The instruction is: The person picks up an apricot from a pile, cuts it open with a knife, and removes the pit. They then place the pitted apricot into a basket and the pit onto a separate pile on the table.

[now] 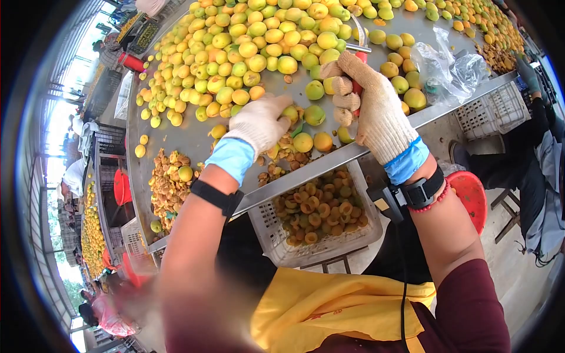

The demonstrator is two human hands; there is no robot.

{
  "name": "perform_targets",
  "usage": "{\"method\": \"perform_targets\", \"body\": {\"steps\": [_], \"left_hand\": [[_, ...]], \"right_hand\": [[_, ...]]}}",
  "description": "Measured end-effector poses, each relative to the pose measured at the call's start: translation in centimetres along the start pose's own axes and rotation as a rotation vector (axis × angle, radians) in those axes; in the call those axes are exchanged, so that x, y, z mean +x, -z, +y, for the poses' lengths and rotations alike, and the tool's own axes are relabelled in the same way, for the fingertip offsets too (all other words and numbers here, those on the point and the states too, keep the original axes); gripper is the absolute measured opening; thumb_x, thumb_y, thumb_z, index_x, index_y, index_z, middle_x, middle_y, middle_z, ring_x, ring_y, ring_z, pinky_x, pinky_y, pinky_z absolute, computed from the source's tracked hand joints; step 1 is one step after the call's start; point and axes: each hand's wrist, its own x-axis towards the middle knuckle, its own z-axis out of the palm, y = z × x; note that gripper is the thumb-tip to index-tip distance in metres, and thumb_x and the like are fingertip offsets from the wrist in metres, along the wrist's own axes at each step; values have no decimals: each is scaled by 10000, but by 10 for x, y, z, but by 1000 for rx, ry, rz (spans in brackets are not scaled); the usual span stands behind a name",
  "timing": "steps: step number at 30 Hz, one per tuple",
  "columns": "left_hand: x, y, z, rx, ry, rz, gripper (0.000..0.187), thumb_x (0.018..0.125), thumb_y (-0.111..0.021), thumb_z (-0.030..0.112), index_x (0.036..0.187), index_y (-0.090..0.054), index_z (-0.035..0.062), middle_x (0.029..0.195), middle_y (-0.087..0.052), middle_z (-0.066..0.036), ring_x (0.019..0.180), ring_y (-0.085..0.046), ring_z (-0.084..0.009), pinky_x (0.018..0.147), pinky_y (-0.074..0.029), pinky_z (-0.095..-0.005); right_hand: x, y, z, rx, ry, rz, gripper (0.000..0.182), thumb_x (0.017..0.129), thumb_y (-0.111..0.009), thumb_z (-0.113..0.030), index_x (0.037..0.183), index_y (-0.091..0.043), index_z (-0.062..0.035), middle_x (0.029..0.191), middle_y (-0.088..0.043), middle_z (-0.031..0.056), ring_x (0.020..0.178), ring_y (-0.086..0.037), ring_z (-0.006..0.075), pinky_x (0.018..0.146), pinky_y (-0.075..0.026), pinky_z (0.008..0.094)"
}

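Note:
Both of my hands wear whitish knit gloves over blue cuffs. My right hand (371,103) is closed around the red handle of a tool (357,79) with a curved metal end, held above the table near its front edge. Blurred by motion, my left hand (259,125) has its fingers bent at a yellow-green fruit (289,113); whether it grips the fruit I cannot make out. Several whole fruits (303,142) and some cut scraps (288,154) lie between the hands. Beyond them spreads a large heap of yellow and green fruit (235,50).
A crate of cut fruit halves (259,226) stands below the metal table edge (321,165). On the table are a scrap pile (168,185) and a clear plastic bag (450,67). A red basin (468,197) and another person's gloved hand (527,73) are at the right.

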Motion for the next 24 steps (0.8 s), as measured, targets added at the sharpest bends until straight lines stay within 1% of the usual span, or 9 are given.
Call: {"method": "perform_targets", "body": {"steps": [4,7,9,10,12,15,16,20,24], "left_hand": [[4,13,13,143,-5,-106,501,940,-647,309,1419,-589,173,1281,-646,-188,1177,-640,-375,1005,-523,-458],[-9,30,10,-151,41,41,493,970,-622,236,1436,-571,83,1201,-675,-165,1138,-671,-335,962,-548,-433],[-29,38,1,-1225,97,77,514,1000,-564,139,1485,-496,-16,1247,-656,-148,1145,-680,-280,958,-560,-407],[-41,38,2,-1218,104,90,514,1000,-564,139,1485,-496,-16,1247,-656,-148,1145,-680,-280,958,-560,-407],[-68,37,10,-1657,-154,130,564,1024,-544,110,1540,-394,-62,1330,-602,-163,1178,-668,-255,981,-560,-420],[-92,24,20,-1858,-386,170,624,1028,-563,112,1583,-323,-40,1405,-560,-185,1197,-664,-277,1013,-546,-448],[-101,23,28,-1868,-377,212,651,1036,-594,184,1584,-322,-37,1414,-564,-181,1208,-659,-301,1027,-535,-471],[-118,13,31,-1983,-429,228,670,1063,-562,329,1589,-325,-13,1388,-610,-164,1226,-649,-328,1052,-509,-497],[-118,-5,25,-2197,-279,245,605,1076,-545,349,1541,-399,-10,1350,-638,-151,1241,-636,-317,1060,-499,-484]], "right_hand": [[2,-2,-2,19,-20,-15,317,1050,-581,-337,953,-683,-53,695,-500,-65,535,-380,51,502,-352,257],[2,1,-7,12,0,-98,370,1063,-563,-381,932,-683,-55,697,-527,-44,521,-399,66,474,-366,266],[-10,-11,-13,-121,-10,-95,433,1078,-526,-433,919,-672,-57,705,-564,-10,494,-437,81,442,-379,267],[-12,-15,-13,-116,-11,-109,433,1078,-526,-433,919,-672,-57,705,-564,-10,494,-437,81,442,-379,267],[-19,-22,-12,-265,-92,-184,501,1087,-488,-486,903,-664,-54,700,-587,14,455,-471,99,418,-392,269],[-31,-28,0,-342,-130,-331,536,1086,-474,-519,924,-659,-43,678,-581,21,441,-495,106,421,-406,253],[-33,-30,4,-478,74,-461,537,1087,-469,-527,999,-654,-31,659,-582,24,443,-508,98,417,-401,235],[-48,-36,22,-480,-64,-447,529,1090,-479,-508,1167,-634,-9,668,-583,15,481,-522,71,437,-386,214],[-53,-45,28,-536,-130,-360,457,1116,-454,-409,978,-636,-13,646,-590,36,478,-540,91,432,-416,219]]}}
